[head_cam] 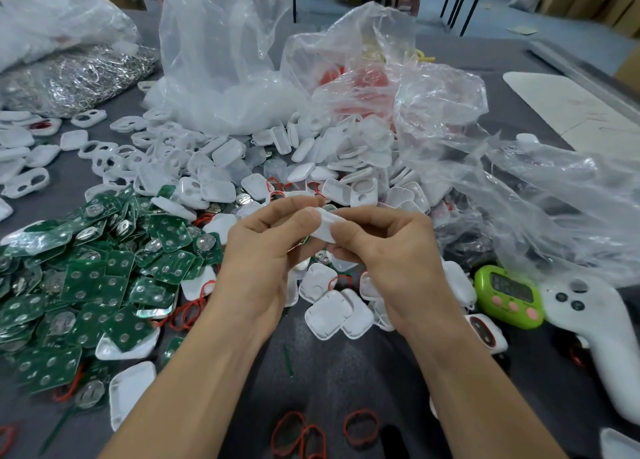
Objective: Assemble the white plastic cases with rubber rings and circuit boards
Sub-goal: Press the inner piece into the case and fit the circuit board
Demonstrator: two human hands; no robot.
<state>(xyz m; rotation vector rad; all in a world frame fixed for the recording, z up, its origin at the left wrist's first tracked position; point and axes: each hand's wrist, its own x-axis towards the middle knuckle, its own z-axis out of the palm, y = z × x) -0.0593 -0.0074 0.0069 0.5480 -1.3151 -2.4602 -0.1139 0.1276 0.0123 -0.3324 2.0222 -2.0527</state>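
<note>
held: white case (pixel 327 224), lifted up-left of green timer (pixel 507 301), both ends braced, probably for pressing parts home | left hand (pixel 263 244): curled, pinching case's left end | right hand (pixel 388 250): curled, pinching opposite end, thumb on top | stock: circuit boards (pixel 86 268) far left of timer, rubber rings (pixel 360 427) below-left of it, kept within reach

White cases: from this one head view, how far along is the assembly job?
Done: little shows; one case with a red ring lies by the green timer. In hand: left hand and right hand both pinch one white case. Still to do: a heap of loose cases, a pile of green boards and loose red rings wait.
</note>
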